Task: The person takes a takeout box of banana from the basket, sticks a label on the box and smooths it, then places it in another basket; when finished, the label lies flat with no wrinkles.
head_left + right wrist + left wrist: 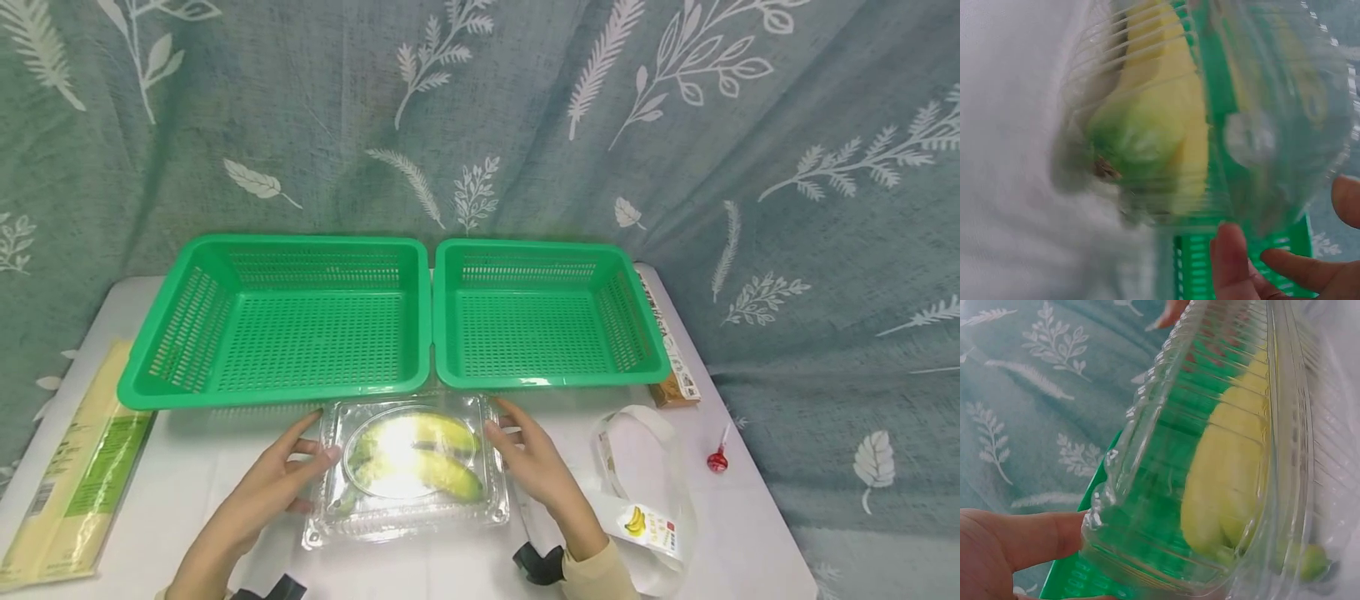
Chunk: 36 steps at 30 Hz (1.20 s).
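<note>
A clear plastic clamshell box (408, 518) holding yellow-green bananas (450, 475) lies at the table's front middle, just before the green baskets. At its left edge is my left hand (266, 483), thumb and fingers spread, the thumb overlapping the side. In the left wrist view a straight finger (1041, 534) touches the box's corner. My right hand (536, 462) is at the opposite edge, thumb and forefinger by the back right corner. The right wrist view shows its fingers (1232, 262) extended and spread close to the plastic. Ribbed walls and the bananas' green ends show there.
Two green baskets, a left one (300, 393) and a right one (547, 381), stand side by side behind the box. A yellow-green packet (82, 467) lies far left. At right are a looped white band (637, 525) with a banana label, a red lollipop (717, 460) and a narrow carton (678, 375).
</note>
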Available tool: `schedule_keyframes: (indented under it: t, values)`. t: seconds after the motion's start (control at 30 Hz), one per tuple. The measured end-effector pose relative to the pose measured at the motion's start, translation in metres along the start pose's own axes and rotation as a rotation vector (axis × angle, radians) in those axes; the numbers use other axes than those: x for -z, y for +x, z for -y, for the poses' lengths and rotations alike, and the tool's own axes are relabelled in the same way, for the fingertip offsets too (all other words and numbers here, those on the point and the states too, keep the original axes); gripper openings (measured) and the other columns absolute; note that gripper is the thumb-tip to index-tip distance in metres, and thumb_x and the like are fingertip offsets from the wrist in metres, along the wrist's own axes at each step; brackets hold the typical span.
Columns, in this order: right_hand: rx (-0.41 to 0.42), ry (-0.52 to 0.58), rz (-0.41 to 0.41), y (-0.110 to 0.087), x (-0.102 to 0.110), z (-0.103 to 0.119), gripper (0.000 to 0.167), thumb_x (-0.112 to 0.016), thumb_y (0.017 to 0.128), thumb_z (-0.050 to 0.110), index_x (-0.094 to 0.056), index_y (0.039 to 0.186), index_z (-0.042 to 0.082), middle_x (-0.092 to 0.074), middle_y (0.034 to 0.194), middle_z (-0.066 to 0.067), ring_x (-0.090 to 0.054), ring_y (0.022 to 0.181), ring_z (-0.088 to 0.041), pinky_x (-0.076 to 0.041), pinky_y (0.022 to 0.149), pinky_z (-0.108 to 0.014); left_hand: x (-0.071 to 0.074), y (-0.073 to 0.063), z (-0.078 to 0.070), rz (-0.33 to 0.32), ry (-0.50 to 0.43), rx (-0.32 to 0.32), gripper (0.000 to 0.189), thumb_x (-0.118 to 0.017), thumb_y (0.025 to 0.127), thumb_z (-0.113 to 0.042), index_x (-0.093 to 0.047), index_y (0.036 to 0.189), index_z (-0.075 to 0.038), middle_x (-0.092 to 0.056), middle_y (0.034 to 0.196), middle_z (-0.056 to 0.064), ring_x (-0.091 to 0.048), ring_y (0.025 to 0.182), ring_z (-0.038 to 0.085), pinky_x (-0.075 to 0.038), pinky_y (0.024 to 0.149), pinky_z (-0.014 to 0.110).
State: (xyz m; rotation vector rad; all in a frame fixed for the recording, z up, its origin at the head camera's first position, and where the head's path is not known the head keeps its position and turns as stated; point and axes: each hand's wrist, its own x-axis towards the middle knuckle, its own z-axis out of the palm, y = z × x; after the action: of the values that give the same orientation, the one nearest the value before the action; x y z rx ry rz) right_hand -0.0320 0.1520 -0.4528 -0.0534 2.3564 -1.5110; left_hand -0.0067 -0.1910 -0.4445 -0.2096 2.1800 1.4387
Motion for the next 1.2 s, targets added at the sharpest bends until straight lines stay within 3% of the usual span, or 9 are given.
schedule_keyframes:
  t: [0.17, 0.33, 0.5, 0.8, 1.0, 1.1, 1.2]
  values:
    - [0.038, -0.079, -0.029, -0.012, 0.012, 0.002, 0.062, -0.048, 0.104, 0.047, -0.035, 0.156, 0.015, -0.043, 0.155, -0.013, -0.05, 0.134, -0.037, -0.048, 0.105, -0.059, -0.001, 0.001, 0.0, -0.004, 0.0, -0.005, 0.088, -0.056, 0.102, -0.04, 0.001, 0.162, -0.009, -0.033, 0.145, 0.028, -0.056, 0.124, 0.038, -0.062, 0.073, 0.033]
    - [0.069, -0.221, -0.027, -0.023, 0.029, 0.004, 0.062, -0.053, 0.102, 0.046, -0.038, 0.155, 0.016, -0.04, 0.159, -0.01, -0.043, 0.143, -0.037, -0.039, 0.115, -0.06, -0.001, -0.001, 0.0, -0.012, 0.012, 0.007, 0.088, -0.056, 0.102, -0.042, 0.001, 0.162, -0.01, -0.034, 0.146, 0.028, -0.055, 0.126, 0.04, -0.062, 0.075, 0.033]
    - [0.023, -0.329, -0.027, -0.033, 0.05, 0.0, 0.064, -0.055, 0.1, 0.051, -0.044, 0.152, 0.014, -0.043, 0.158, -0.009, -0.04, 0.147, -0.035, -0.034, 0.118, -0.061, -0.002, -0.002, -0.001, -0.012, 0.01, 0.012, 0.089, -0.056, 0.102, -0.042, 0.0, 0.162, -0.01, -0.034, 0.146, 0.028, -0.056, 0.125, 0.039, -0.062, 0.075, 0.033]
    - [-0.026, -0.453, 0.023, -0.041, 0.087, -0.014, 0.063, -0.055, 0.1, 0.052, -0.05, 0.146, 0.01, -0.048, 0.154, -0.014, -0.041, 0.145, -0.039, -0.036, 0.117, -0.06, 0.0, -0.003, -0.001, -0.004, 0.012, -0.014, 0.086, -0.055, 0.103, -0.04, 0.0, 0.162, -0.009, -0.033, 0.146, 0.03, -0.057, 0.123, 0.04, -0.063, 0.075, 0.034]
    - [-0.014, -0.547, 0.168, -0.051, 0.111, -0.015, 0.062, -0.06, 0.099, 0.046, -0.053, 0.143, 0.004, -0.055, 0.146, -0.019, -0.053, 0.133, -0.042, -0.044, 0.11, -0.06, 0.0, -0.003, -0.002, -0.02, 0.003, -0.031, 0.084, -0.054, 0.104, -0.039, -0.002, 0.162, -0.009, -0.034, 0.146, 0.03, -0.058, 0.121, 0.038, -0.063, 0.074, 0.034]
    - [-0.059, -0.568, 0.228, -0.058, 0.119, -0.016, 0.063, -0.067, 0.095, 0.043, -0.053, 0.143, 0.004, -0.056, 0.144, -0.019, -0.055, 0.131, -0.042, -0.046, 0.108, -0.06, 0.0, -0.003, -0.002, -0.029, 0.009, -0.036, 0.083, -0.054, 0.104, -0.039, -0.004, 0.162, -0.008, -0.036, 0.144, 0.029, -0.06, 0.116, 0.031, -0.063, 0.074, 0.033]
    - [-0.118, -0.578, 0.239, -0.064, 0.122, -0.016, 0.067, -0.08, 0.085, 0.034, -0.055, 0.141, 0.007, -0.061, 0.139, -0.015, -0.06, 0.125, -0.037, -0.05, 0.102, -0.057, 0.0, -0.003, -0.002, -0.03, 0.011, -0.036, 0.083, -0.054, 0.104, -0.04, -0.004, 0.162, -0.008, -0.036, 0.143, 0.029, -0.06, 0.117, 0.032, -0.064, 0.075, 0.034]
